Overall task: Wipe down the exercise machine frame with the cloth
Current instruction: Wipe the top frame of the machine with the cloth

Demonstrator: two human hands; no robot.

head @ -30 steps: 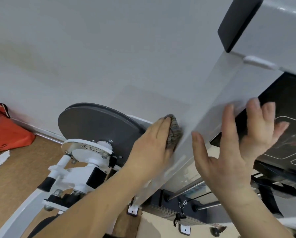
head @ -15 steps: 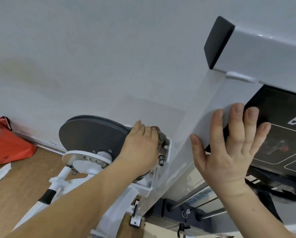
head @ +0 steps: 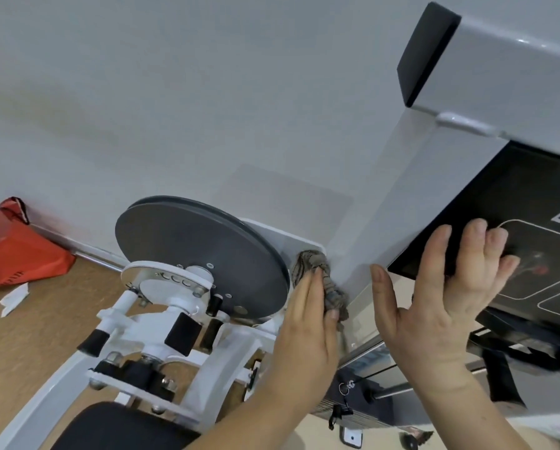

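Observation:
The white upright of the exercise machine frame point(head: 398, 196) slants from upper right down to the middle. My left hand point(head: 307, 332) presses a bunched grey-brown cloth point(head: 320, 280) with straight fingers against the left face of that upright, just beside the grey pulley disc point(head: 200, 254). My right hand point(head: 440, 297) rests open on the edge of the black instruction panel point(head: 512, 203), thumb spread toward the upright, fingers lying across the panel's face.
A white crossbeam with a black end cap point(head: 424, 53) juts out at the top right. Below the disc sits a white pivot bracket point(head: 161, 345) and a black seat pad point(head: 116, 427). A red bag point(head: 15, 248) lies by the wall on the wooden floor. Chrome guide rods point(head: 385, 391) run behind my wrists.
My left hand slid the cloth down the upright toward the pulley disc, then flattened its fingers over it. My right hand shifted right onto the black panel. The view tilted slightly.

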